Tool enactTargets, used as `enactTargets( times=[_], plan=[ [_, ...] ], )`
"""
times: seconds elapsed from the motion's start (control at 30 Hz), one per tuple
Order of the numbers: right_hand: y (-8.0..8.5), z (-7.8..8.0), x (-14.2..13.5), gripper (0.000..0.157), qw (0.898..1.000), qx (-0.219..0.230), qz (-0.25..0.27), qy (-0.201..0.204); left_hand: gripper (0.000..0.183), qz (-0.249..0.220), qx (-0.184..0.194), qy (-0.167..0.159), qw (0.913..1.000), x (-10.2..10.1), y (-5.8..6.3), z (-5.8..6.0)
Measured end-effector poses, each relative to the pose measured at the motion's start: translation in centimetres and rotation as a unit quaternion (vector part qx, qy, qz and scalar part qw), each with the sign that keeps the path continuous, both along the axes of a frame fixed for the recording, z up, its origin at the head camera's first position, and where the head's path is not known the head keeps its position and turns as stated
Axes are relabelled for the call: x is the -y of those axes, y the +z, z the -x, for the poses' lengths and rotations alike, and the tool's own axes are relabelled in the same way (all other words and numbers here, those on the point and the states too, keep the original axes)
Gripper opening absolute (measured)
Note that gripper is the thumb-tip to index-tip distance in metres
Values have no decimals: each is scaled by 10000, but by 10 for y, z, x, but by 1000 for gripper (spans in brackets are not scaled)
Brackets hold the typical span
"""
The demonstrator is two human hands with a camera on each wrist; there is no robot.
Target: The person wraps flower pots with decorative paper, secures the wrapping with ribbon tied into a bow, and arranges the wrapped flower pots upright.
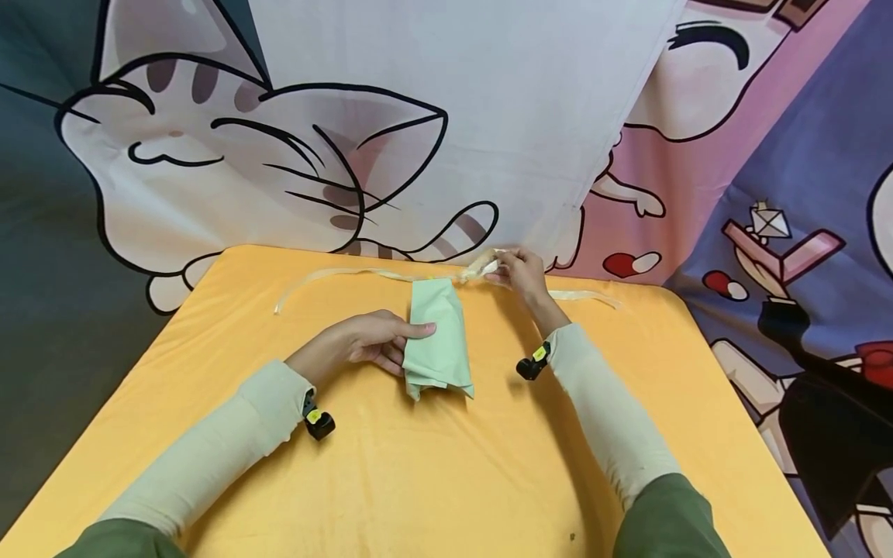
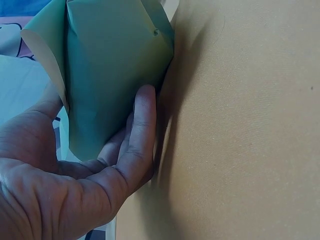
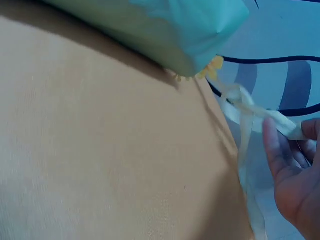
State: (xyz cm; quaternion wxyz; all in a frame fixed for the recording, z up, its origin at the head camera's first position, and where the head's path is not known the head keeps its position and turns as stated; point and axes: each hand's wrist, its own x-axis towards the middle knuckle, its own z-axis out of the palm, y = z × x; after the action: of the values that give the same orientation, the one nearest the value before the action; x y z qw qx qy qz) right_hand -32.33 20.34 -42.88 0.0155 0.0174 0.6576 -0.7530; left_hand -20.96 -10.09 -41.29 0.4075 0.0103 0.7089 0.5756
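A pale green paper wrap (image 1: pixel 441 341), folded into a narrow packet, is gripped by my left hand (image 1: pixel 373 337), thumb on top and fingers underneath. In the left wrist view the paper's loose edge overlaps the thumb, and the fingers curl under the packet. Small yellow petals (image 3: pixel 212 67) poke out at the packet's far end; the rest of what is wrapped is hidden. Beyond that end, my right hand (image 1: pixel 525 273) pinches a cream ribbon (image 3: pixel 284 124), looped near the fingertips. One ribbon tail (image 1: pixel 335 271) runs left along the table's back edge, another (image 1: pixel 582 295) right.
The table has a yellow cloth (image 1: pixel 391 480) over it. Close behind its back edge hangs a printed curtain (image 1: pixel 530 101) with a cartoon cat. Black wrist cameras (image 1: pixel 533 363) are strapped at both sleeves. A small dark speck (image 1: pixel 572 536) lies near the front.
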Motion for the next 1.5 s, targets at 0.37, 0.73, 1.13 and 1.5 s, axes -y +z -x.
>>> enactTargets(
  times=[0.37,0.73,1.13,1.5],
  plan=[
    [-5,-2,-4,51,9884,404,-855,1188,56,-54,29,13,10000,-2,3,-1],
    [1,-12,-29,46,9721,331,-1505,1770,56,-21,3,-26,10000,-4,5,0],
    [-11,-17,-49,14,9336,-542,-3298,1291,57,-57,69,-13,10000,-1,4,0],
    [4,-25,-25,29,7812,-898,-5921,1761,56,-43,54,-18,10000,1,4,0]
  ],
)
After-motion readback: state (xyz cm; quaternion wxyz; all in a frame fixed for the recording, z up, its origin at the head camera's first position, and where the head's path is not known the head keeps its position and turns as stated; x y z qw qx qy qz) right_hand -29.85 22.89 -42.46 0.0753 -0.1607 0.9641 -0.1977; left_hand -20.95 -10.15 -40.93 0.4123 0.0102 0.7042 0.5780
